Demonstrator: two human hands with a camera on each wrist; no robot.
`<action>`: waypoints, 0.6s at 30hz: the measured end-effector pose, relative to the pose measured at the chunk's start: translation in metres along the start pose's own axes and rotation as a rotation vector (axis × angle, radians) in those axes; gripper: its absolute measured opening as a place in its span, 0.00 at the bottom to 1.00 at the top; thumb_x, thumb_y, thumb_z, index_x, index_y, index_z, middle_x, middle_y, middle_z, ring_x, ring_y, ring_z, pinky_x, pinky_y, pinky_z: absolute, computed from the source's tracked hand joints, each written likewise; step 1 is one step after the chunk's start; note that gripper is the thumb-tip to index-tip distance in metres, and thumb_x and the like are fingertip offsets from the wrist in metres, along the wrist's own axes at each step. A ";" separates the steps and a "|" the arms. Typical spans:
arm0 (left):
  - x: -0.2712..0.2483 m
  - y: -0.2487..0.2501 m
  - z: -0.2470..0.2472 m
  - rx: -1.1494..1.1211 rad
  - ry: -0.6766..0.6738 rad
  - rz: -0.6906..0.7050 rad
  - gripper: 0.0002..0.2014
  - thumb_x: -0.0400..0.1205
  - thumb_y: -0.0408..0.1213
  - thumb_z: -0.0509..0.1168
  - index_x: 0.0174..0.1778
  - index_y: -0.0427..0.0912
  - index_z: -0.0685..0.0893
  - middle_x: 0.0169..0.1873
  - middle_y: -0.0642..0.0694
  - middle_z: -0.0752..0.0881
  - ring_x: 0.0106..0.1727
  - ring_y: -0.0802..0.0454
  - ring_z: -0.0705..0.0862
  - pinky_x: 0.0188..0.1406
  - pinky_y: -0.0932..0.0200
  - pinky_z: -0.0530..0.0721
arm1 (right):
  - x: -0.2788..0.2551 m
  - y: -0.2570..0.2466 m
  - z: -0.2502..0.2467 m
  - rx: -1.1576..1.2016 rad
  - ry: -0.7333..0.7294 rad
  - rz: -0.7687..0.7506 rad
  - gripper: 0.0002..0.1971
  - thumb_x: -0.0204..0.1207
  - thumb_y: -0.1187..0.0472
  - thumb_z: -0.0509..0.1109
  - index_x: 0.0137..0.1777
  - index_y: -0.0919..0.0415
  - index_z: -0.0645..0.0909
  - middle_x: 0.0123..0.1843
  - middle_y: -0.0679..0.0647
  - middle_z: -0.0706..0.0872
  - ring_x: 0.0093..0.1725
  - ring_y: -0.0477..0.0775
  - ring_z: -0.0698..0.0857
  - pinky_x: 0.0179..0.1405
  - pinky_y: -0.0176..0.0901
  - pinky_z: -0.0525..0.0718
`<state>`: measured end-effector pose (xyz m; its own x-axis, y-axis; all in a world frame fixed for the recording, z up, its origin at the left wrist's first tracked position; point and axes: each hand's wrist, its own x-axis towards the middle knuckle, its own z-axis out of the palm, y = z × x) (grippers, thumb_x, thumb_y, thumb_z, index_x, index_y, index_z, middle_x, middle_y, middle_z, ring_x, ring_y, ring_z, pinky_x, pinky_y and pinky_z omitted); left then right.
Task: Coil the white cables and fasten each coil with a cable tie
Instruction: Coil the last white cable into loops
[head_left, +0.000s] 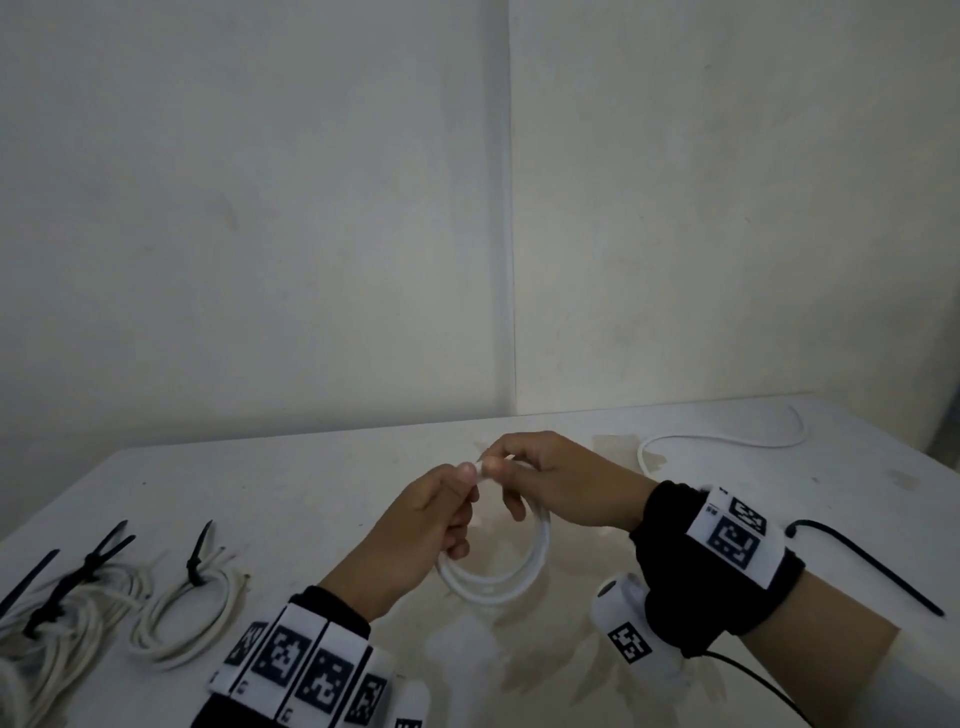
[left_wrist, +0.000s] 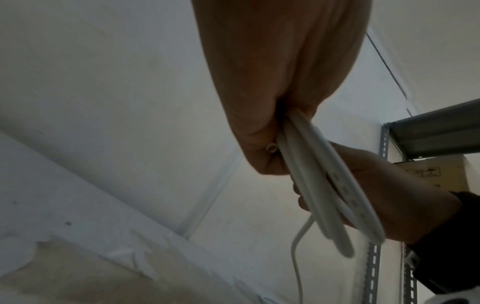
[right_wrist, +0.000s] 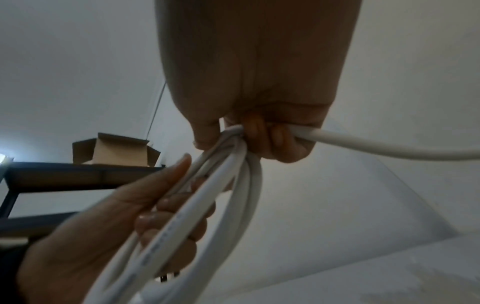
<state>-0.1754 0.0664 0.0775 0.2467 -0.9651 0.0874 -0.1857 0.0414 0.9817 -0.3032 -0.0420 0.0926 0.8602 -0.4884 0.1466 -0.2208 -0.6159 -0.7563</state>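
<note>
Both hands hold a white cable coil (head_left: 498, 571) just above the middle of the table (head_left: 311, 493), near its front edge. The left hand (head_left: 415, 525) has its fingers curled round the loops at the coil's top, thumb pressed against them; the left wrist view shows the loops (left_wrist: 319, 185) emerging from its closed grip, with a cut cable end (left_wrist: 272, 147) beside them. The right hand (head_left: 561, 483) pinches the same bundle from the other side, thumb and forefinger meeting the left thumb; in the right wrist view its fingers (right_wrist: 280, 142) are curled round the cable, whose loose tail (right_wrist: 389, 148) runs out to the right. That tail (head_left: 727, 441) lies in a long curve toward the table's far right corner.

At the front left corner lie two finished coils: one (head_left: 182, 618) bound with a black tie (head_left: 200, 556), the other (head_left: 62, 623), at the left edge, cinched with black ties (head_left: 83, 571). A loose black tie (head_left: 862, 566) lies near the right edge, beyond the right wrist. Both wrists wear black bands with printed marker tags (head_left: 732, 540). A metal shelf (right_wrist: 78, 172) carrying an open cardboard box (right_wrist: 116, 150) shows in the right wrist view.
</note>
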 end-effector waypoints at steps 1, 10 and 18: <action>-0.001 -0.001 0.000 -0.023 0.030 0.010 0.16 0.85 0.45 0.51 0.38 0.37 0.72 0.22 0.54 0.65 0.21 0.60 0.65 0.25 0.66 0.73 | 0.000 0.000 0.000 0.030 0.010 -0.015 0.17 0.81 0.45 0.56 0.43 0.54 0.81 0.29 0.44 0.83 0.28 0.42 0.74 0.34 0.34 0.72; -0.004 -0.011 0.001 -0.123 0.096 0.052 0.18 0.80 0.52 0.51 0.36 0.39 0.72 0.22 0.52 0.66 0.23 0.57 0.68 0.28 0.63 0.76 | 0.003 0.001 0.003 0.157 0.084 0.008 0.20 0.84 0.52 0.54 0.45 0.67 0.80 0.28 0.49 0.76 0.28 0.41 0.75 0.31 0.26 0.72; -0.007 -0.005 -0.002 -0.393 0.006 -0.062 0.16 0.85 0.44 0.50 0.39 0.36 0.72 0.19 0.51 0.66 0.17 0.58 0.66 0.23 0.63 0.77 | 0.009 0.008 0.015 0.091 0.189 -0.070 0.16 0.83 0.52 0.56 0.36 0.56 0.74 0.25 0.48 0.74 0.23 0.39 0.70 0.27 0.29 0.69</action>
<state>-0.1746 0.0737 0.0724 0.2519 -0.9674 0.0254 0.2075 0.0796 0.9750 -0.2908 -0.0418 0.0789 0.7688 -0.5588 0.3110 -0.1137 -0.5981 -0.7933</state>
